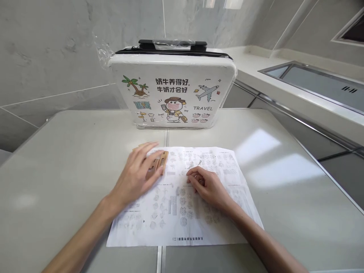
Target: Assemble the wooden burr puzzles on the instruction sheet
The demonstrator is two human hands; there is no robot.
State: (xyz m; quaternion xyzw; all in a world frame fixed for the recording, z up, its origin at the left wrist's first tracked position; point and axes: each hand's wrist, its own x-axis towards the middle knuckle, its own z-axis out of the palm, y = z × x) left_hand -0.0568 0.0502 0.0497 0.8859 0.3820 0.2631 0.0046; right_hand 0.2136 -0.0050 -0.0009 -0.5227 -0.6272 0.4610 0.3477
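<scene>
Taking the printed sheet (176,191) as the landmark, the left forearm rises from the near left, passes over the sheet's left edge and slants inward to the far left corner, its wrist nearly straight. There the left hand (136,168), slightly blurred, lies palm down with its fingers arched and parted over the flat wooden pieces (163,163), the thumb stretched along their near side. This grip is spread rather than clenched; the fingers reach over the wood, but whether they pinch it I cannot tell. The pieces lie at the sheet's far left corner, partly hidden beneath the fingers, with dark marks and slots showing on the uncovered part. Beyond the sheet's far edge, clear of it, a white case (173,91) wrapped in clear plastic stands upright on the pale surface (71,170), its black handle on top. The right hand (209,185) hovers or rests just right of the sheet's middle, knuckles up, fingers curled inward and thumb brought to the index finger. That grip is nearly closed; whether anything small sits in it cannot be seen. The right forearm slants back across the sheet's right half, leaving over its near right corner.
</scene>
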